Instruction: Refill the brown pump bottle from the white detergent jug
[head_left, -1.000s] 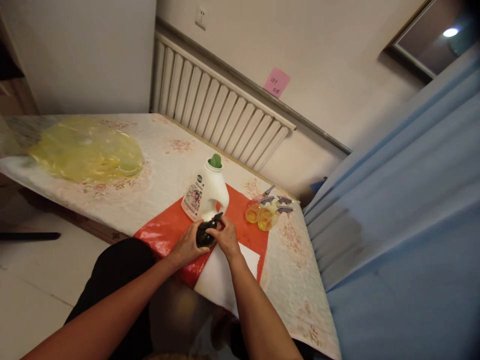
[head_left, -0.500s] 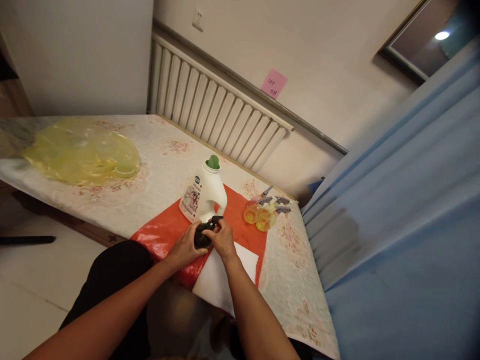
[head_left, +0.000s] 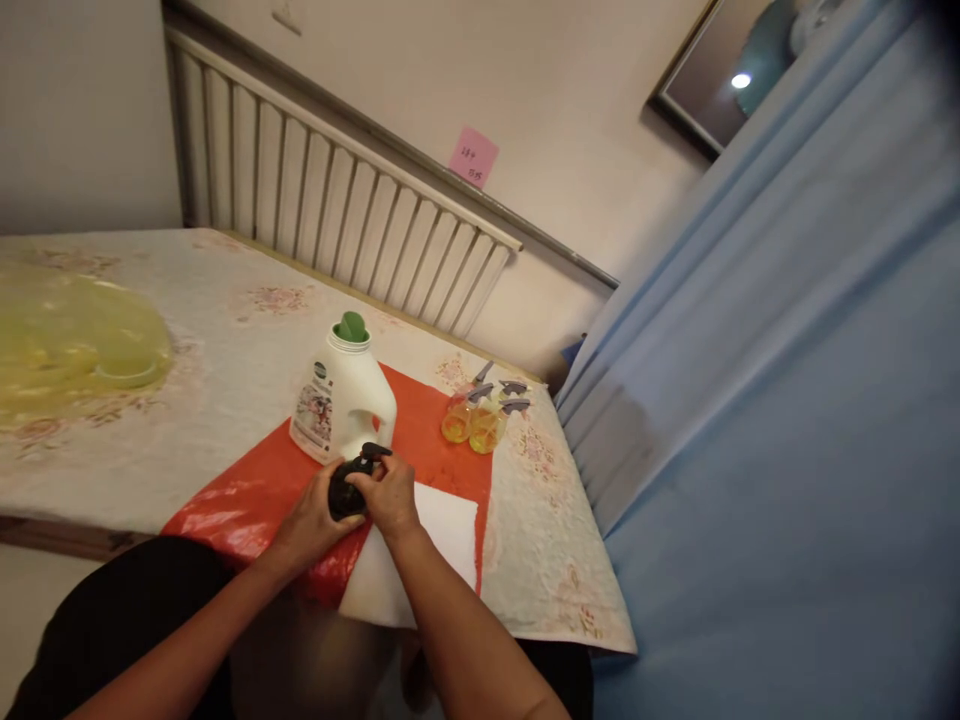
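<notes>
Between my hands is a small dark bottle (head_left: 346, 492) with a black pump or spray top, held over the red sheet (head_left: 427, 432). My left hand (head_left: 313, 522) wraps round the bottle's body from the left. The fingers of my right hand (head_left: 388, 492) pinch at its black top (head_left: 375, 451). Just behind the dark bottle stands a large white jug (head_left: 349, 385) with a handle, a printed label and a green piece (head_left: 351, 327) in its open neck. Several small clear spray bottles (head_left: 486, 428) with yellow liquid and grey heads stand together to the right.
A white sheet of paper (head_left: 448, 520) lies on the red sheet, right of my hands. At the far left of the flowered tablecloth (head_left: 247, 375) rests a yellow plastic bag (head_left: 82, 345). A radiator (head_left: 330, 180) runs behind the table; a blue curtain (head_left: 712, 350) hangs at the right.
The view has turned to the right, so everything sits further left in the picture. Both hands stay on the dark bottle, with little other visible change.
</notes>
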